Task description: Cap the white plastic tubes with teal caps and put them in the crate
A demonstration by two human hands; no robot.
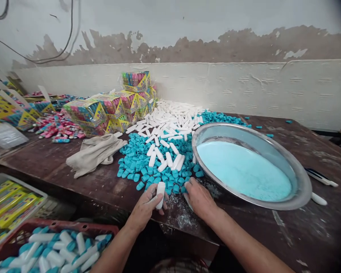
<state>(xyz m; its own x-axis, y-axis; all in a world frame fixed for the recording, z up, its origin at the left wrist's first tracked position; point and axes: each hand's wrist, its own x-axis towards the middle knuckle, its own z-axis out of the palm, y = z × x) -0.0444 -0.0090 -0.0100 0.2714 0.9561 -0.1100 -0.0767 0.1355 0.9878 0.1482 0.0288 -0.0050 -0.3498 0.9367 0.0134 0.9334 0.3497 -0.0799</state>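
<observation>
My left hand (147, 206) is closed around a small white plastic tube (160, 195), held upright between thumb and fingers above the table's front edge. My right hand (200, 199) is beside the near right side of a heap of blue caps (147, 167), its fingers curled in; what they hold, if anything, is hidden. White tubes (170, 117) lie in a big pile behind the caps, with several scattered on top of them. Right of the heap, a wide metal basin (297, 189) contains light blue powder (241, 170).
A crumpled cloth (95, 151) lies left of the caps. Packed display boxes (110, 108) and loose pink-and-blue pieces (59, 127) stand farther left. Below, a red crate (108, 228) holds capped tubes, next to a pale crate (42, 195) of yellow boxes. A cutter-like tool (321, 177) lies right of the basin.
</observation>
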